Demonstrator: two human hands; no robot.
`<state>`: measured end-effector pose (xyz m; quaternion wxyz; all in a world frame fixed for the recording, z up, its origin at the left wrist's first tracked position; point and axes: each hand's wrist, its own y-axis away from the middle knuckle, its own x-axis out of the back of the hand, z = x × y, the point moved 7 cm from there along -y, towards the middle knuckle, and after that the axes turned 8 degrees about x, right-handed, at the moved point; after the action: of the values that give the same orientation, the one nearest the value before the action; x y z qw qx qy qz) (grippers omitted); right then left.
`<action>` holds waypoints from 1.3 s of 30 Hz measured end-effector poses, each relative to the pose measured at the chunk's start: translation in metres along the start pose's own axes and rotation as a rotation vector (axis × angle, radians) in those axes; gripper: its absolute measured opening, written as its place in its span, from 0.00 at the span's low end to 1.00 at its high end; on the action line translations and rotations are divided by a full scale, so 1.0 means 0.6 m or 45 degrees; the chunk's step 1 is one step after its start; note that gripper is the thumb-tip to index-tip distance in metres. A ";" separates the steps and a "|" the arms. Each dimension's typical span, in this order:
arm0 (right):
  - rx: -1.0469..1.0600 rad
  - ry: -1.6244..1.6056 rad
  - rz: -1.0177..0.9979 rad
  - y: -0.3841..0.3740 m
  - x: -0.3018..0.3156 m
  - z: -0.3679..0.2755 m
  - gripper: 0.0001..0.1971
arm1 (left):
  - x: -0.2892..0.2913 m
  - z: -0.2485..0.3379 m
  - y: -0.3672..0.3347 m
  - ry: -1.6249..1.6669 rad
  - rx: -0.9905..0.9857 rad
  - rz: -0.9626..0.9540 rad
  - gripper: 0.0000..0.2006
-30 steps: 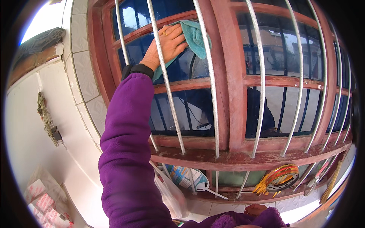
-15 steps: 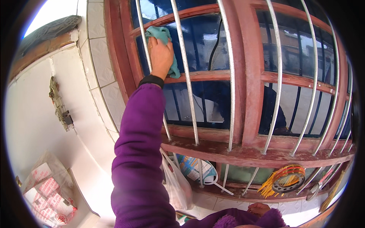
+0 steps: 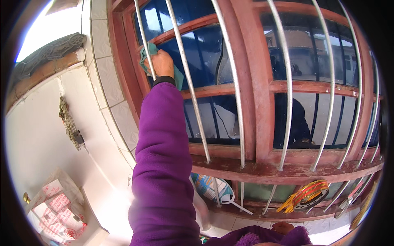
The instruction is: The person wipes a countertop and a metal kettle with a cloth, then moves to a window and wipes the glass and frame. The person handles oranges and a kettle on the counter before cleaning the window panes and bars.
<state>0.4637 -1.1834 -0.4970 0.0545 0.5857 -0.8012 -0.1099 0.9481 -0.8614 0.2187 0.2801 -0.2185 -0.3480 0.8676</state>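
Observation:
My left hand reaches up through the metal bars in its purple sleeve, with a dark band at the wrist. Its fingers are closed on a teal cloth, pressed to the window pane near its left frame edge. One upright bar crosses in front of the cloth and fingertips. The red-brown wooden frame surrounds the dark, reflecting panes. Low down, my right hand shows only as a small patch behind a purple cuff; its fingers are mostly hidden.
Below the sill hang a ring with yellow and red strands and a metal ladle-like utensil. A blue-and-white package sits behind the lower bars. Left, a chain hangs on the white wall above a plastic bag.
My left hand and the cloth have moved left and slightly down on the pane, toward the frame. The whole view has shifted a little. My right hand shows less than before.

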 end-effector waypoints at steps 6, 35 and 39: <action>0.106 -0.145 0.010 -0.004 0.010 0.029 0.15 | 0.006 -0.007 0.018 0.136 0.208 -0.034 0.24; -0.043 -0.191 -0.050 0.130 -0.058 -0.049 0.14 | 0.065 -0.018 0.218 0.546 -0.420 -0.599 0.15; -0.043 -0.159 -0.030 0.132 -0.061 -0.045 0.14 | 0.090 0.021 0.239 0.509 -0.880 -0.664 0.16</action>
<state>0.4075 -1.1287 -0.4501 0.0129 0.5862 -0.7941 -0.1604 0.8525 -0.9191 0.1129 0.4609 -0.3668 -0.5986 0.5428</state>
